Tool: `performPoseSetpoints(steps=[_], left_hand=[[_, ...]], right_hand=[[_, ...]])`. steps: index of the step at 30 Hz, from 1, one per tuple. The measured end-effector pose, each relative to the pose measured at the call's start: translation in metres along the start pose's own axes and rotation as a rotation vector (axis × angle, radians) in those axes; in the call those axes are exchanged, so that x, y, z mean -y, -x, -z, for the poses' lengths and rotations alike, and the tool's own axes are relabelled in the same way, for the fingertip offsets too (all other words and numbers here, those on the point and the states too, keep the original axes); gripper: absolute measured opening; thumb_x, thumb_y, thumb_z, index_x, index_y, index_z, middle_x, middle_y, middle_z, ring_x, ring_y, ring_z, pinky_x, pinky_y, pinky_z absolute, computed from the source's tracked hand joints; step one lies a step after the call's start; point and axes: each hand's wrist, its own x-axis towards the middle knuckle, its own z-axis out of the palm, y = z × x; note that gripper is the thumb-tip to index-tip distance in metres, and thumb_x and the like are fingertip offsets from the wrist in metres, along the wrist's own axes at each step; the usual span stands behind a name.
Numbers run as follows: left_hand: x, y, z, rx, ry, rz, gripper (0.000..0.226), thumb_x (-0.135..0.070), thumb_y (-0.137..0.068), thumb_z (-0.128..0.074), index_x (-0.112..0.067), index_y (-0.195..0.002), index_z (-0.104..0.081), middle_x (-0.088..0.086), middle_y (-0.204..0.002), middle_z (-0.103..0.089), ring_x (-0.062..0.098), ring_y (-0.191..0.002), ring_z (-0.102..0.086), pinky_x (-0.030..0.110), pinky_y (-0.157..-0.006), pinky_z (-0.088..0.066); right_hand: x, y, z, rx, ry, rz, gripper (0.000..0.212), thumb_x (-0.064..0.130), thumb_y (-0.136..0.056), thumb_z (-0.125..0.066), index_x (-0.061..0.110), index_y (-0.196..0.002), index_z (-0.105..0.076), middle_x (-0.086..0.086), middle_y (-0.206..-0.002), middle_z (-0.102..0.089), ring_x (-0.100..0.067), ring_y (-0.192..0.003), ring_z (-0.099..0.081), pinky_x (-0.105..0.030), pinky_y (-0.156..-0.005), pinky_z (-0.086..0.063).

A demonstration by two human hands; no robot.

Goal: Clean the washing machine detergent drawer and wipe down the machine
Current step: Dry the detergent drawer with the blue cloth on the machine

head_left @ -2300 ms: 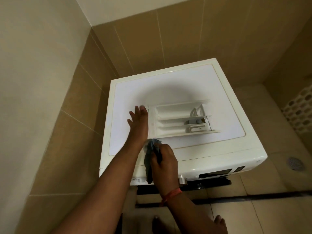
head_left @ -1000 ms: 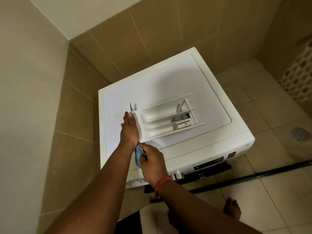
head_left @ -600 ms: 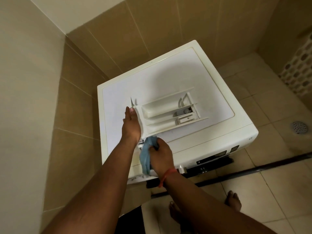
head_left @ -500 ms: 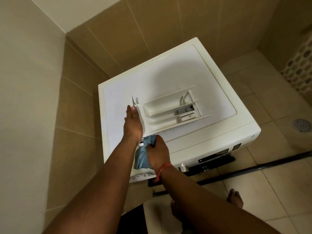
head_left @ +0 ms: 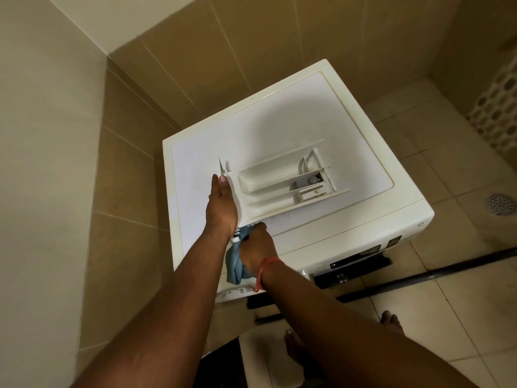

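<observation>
Gripping white plastic detergent drawer [head_left: 279, 186] end, left hand [head_left: 222, 208] fingers curled; right hand [head_left: 256, 247] fingers bunch blue cloth [head_left: 236, 264] below it atop white washing machine [head_left: 349, 219]; no legible writing.

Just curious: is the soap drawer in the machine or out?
Out: the detergent drawer lies on the washing machine top, left hand holding its end.

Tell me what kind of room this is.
Most likely a tiled bathroom or wet utility room: a white washing machine stands in a corner of tan wall tiles, and a round floor drain sits in the tiled floor to the right.
</observation>
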Motion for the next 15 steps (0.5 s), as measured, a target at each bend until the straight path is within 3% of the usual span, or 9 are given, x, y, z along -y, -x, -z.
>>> performPoseSetpoints(steps=[4, 9, 12, 15], left_hand=[[0.001, -0.002, 0.0, 0.005, 0.035, 0.005, 0.06, -0.057, -0.101, -0.021, -0.031, -0.156, -0.021, 0.001, -0.16, -0.031, 0.024, -0.149, -0.023, 0.047, -0.121, -0.021], [0.0, 0.0, -0.001, -0.002, -0.009, -0.02, 0.059, -0.054, -0.103, -0.02, -0.03, -0.157, -0.018, 0.001, -0.161, -0.028, 0.025, -0.15, -0.02, 0.047, -0.122, -0.018], [0.003, -0.002, 0.0, 0.008, -0.032, -0.042, 0.059, -0.055, -0.103, -0.017, -0.03, -0.157, -0.017, -0.001, -0.162, -0.026, 0.024, -0.151, -0.017, 0.045, -0.123, -0.015], [0.006, -0.004, 0.001, 0.035, 0.017, -0.034, 0.059, -0.056, -0.103, -0.017, -0.033, -0.157, -0.014, -0.006, -0.163, -0.02, 0.021, -0.151, -0.014, 0.04, -0.123, -0.012]], right_hand=[[-0.007, 0.003, 0.003, -0.017, -0.038, 0.03, 0.013, 0.007, -0.094, -0.045, 0.008, -0.106, -0.044, -0.006, -0.098, -0.056, -0.014, -0.088, -0.055, -0.028, -0.081, -0.046], [-0.002, 0.002, -0.001, 0.034, 0.003, 0.002, 0.018, 0.003, -0.093, -0.047, 0.0, -0.11, -0.053, -0.015, -0.107, -0.061, -0.025, -0.102, -0.059, -0.027, -0.087, -0.043], [0.0, 0.008, 0.021, 0.093, -0.081, -0.019, 0.019, 0.009, -0.092, -0.051, 0.001, -0.104, -0.062, -0.017, -0.105, -0.067, -0.03, -0.101, -0.064, -0.041, -0.094, -0.051], [-0.002, 0.027, 0.05, 0.076, -0.242, -0.023, 0.017, 0.008, -0.09, -0.051, 0.003, -0.101, -0.063, -0.019, -0.101, -0.068, -0.032, -0.098, -0.066, -0.051, -0.093, -0.053]])
